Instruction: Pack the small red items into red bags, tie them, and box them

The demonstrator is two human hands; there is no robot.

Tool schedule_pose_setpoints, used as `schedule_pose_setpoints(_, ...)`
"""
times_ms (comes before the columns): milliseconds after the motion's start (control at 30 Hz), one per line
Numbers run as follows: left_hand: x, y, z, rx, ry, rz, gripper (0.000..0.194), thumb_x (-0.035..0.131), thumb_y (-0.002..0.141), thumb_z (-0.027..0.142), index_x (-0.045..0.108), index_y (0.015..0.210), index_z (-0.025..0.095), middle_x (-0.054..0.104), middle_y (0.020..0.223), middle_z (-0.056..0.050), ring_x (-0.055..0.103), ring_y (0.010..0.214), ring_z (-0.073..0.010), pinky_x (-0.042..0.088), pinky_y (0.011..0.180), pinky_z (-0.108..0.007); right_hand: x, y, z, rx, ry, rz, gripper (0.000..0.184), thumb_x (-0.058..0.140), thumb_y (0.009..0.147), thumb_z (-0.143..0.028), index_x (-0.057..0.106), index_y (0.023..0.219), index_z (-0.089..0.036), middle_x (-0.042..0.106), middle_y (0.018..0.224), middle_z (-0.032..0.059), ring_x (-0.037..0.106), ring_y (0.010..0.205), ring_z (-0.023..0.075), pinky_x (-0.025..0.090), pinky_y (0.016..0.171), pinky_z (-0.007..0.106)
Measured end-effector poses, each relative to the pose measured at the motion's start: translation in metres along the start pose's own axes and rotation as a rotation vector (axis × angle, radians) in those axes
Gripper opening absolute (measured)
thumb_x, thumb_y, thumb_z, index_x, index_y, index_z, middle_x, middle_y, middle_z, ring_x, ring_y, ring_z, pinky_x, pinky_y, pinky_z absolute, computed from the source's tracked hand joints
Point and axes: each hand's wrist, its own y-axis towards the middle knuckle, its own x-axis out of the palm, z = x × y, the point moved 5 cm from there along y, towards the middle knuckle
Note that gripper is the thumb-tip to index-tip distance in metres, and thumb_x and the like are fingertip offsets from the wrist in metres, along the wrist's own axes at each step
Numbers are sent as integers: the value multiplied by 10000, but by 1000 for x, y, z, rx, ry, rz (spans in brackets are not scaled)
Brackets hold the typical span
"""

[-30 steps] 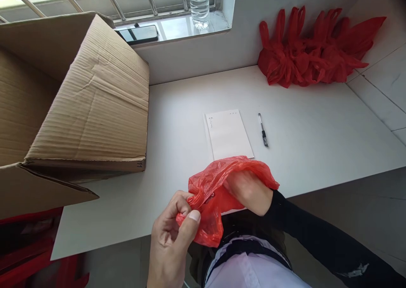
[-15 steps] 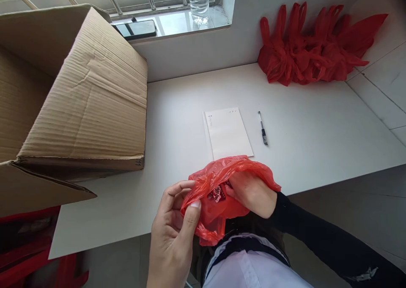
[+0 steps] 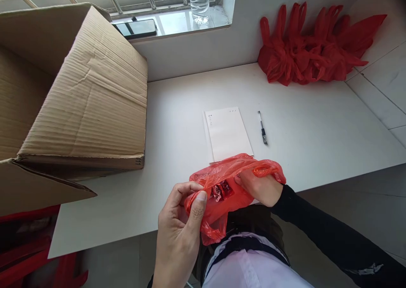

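While the red plastic bag point(image 3: 236, 200) gapes toward the person, small printed packets point(image 3: 217, 193) lie inside it.
These are between the left hand point(image 3: 180, 226) and the right hand point(image 3: 261, 187), their long sides roughly toward the body. The left pinches the bag's rim; the right is inside, and whether it grips something cannot be told. The bag is over the white table's point(image 3: 177, 131) front edge, before the notepad point(image 3: 229, 131); the cardboard box point(image 3: 95, 97) stands at left.

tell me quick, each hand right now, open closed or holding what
Left hand: closed, pinching the edge of a thin red see-through plastic bag.
Right hand: inside that bag, partly hidden; open or closed cannot be told.
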Motion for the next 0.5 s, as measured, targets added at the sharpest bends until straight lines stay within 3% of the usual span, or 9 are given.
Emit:
schedule_pose_setpoints(133, -3, 2, -4, -26, -40, 30, 229, 674, 966, 482, 640, 1028, 264, 654, 949, 29, 630, 791, -112, 585, 715, -205, -5, -1, -9, 59, 142, -4, 264, 453, 1040, -284, 698, 956, -236, 725, 1046, 97, 674, 1162, 307, 578, 1029, 539)
schedule_pose_setpoints(267, -6, 1, -2, -63, -89, 83, 263, 694, 947, 500, 659, 1010, 248, 665, 956, 38, 524, 613, -57, 556, 657, -183, 5, 3, -13, 187, 264, -69, 248, 511, 989, -335, 743, 981, -246, 747, 1018, 18, 716, 1067, 238, 608, 916, 402)
schedule_pose_setpoints(333, -6, 1, 1, -79, -118, 102, 280, 718, 926, 505, 670, 995, 239, 669, 944, 37, 519, 584, -52, 526, 593, -168, 16, 7, -12, 199, 226, -100, 206, 562, 942, -316, 751, 987, -248, 753, 1018, -4, 708, 1081, 254, 576, 943, 414)
schedule_pose_setpoints(400, -5, 1, 3, -82, -129, 118, 288, 738, 909, 503, 679, 985, 231, 672, 923, 36, 520, 560, -49, 496, 540, -165, 26, 9, -10, 157, 152, -143, 184, 630, 901, -240, 740, 1046, -212, 757, 1063, 33, 703, 1092, 275, 551, 1002, 472)
schedule_pose_setpoints(500, -5, 1, 6, -86, -123, 121, 288, 732, 914, 501, 682, 983, 226, 676, 897, 41, 477, 497, -35, 482, 514, -177, 28, 8, -7, 102, 24, -123, 128, 662, 912, -201, 716, 1027, -180, 756, 998, 54, 722, 955, 228, 586, 949, 483)
